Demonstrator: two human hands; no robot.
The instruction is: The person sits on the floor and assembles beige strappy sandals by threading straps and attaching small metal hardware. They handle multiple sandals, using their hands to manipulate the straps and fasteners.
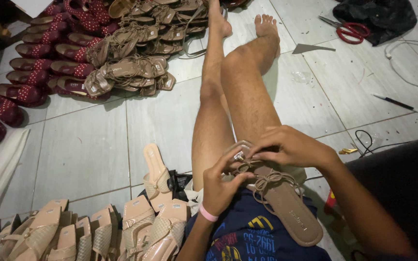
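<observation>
Centre frame: tan strappy sandal lies on the seated person's lap | left hand and right hand, each grip pinched on its small buckle | straps tied, buckle unfinished | finished sandal piles upper left, beige sandals lower left, floor.

Both hands on tan sandal

Tan sandal; maroon dotted sandals; red-handled scissors; pink wristband.
</observation>
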